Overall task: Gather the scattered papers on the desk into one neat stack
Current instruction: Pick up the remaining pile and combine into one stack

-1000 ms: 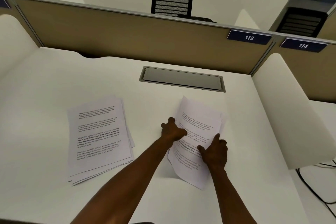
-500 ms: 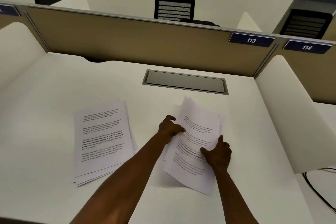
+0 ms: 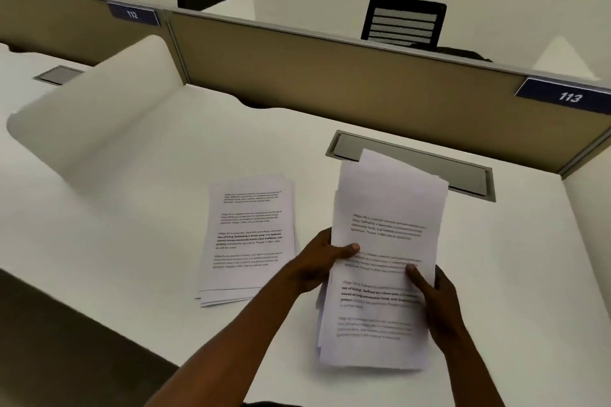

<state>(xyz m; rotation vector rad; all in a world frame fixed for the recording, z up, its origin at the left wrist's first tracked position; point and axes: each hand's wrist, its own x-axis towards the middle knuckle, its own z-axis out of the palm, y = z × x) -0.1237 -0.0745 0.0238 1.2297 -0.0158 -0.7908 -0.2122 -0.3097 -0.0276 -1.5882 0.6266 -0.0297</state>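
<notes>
A bundle of printed white sheets (image 3: 383, 208) is held up off the white desk (image 3: 165, 208), tilted toward me. My left hand (image 3: 325, 261) grips its left edge, thumb on the front. My right hand (image 3: 433, 301) grips its lower right edge, thumb across the text. To the left, a second pile of printed papers (image 3: 248, 235) lies flat on the desk, its sheets slightly fanned at the bottom and right edges. The held bundle's lower sheets are a little uneven.
A grey cable hatch (image 3: 463, 172) is set in the desk behind the held bundle. A tan partition (image 3: 330, 76) with plates 112 and 113 closes the back. A white curved divider (image 3: 99, 116) stands at the left. The desk's front edge (image 3: 99, 324) runs diagonally at lower left.
Both hands have lifted the right bundle off the desk and hold it more upright. The view has swung left, so the flat pile now sits nearer the middle.
</notes>
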